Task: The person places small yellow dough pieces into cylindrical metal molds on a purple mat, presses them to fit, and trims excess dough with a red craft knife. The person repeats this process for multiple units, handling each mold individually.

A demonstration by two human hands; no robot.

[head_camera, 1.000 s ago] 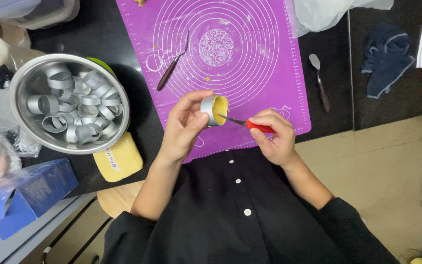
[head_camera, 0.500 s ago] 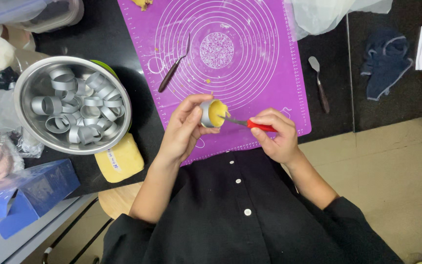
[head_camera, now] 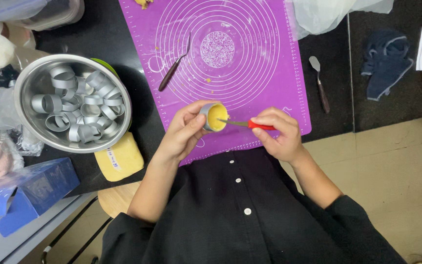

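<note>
- Dark tabletop [head_camera: 123,39] carries a purple baking mat [head_camera: 269,58] printed with white rings; everything below is placed from that mat
- Over the mat's near edge, the left hand [head_camera: 184,134] is closed round a small metal ring mould [head_camera: 213,117] filled with yellow dough, tilted so its open face turns toward the right hand
- Right hand [head_camera: 279,134] pinches a red-handled small tool [head_camera: 247,124], whose metal tip touches the dough just inside the ring's rim
- Judging from this, the one mould is lined and is being trimmed or smoothed at its edge; it is not yet set down
- Left of the mat, a steel bowl [head_camera: 30,132] holds many empty metal rings [head_camera: 81,105], so most moulds look unfilled
- Just beside the mat's near left corner lies a yellow dough block [head_camera: 120,159]
- On the mat's left part rests a dark-handled tool [head_camera: 172,71]; right of the mat lies a small spatula [head_camera: 320,83], both untouched
- No finished filled moulds show on the mat
</note>
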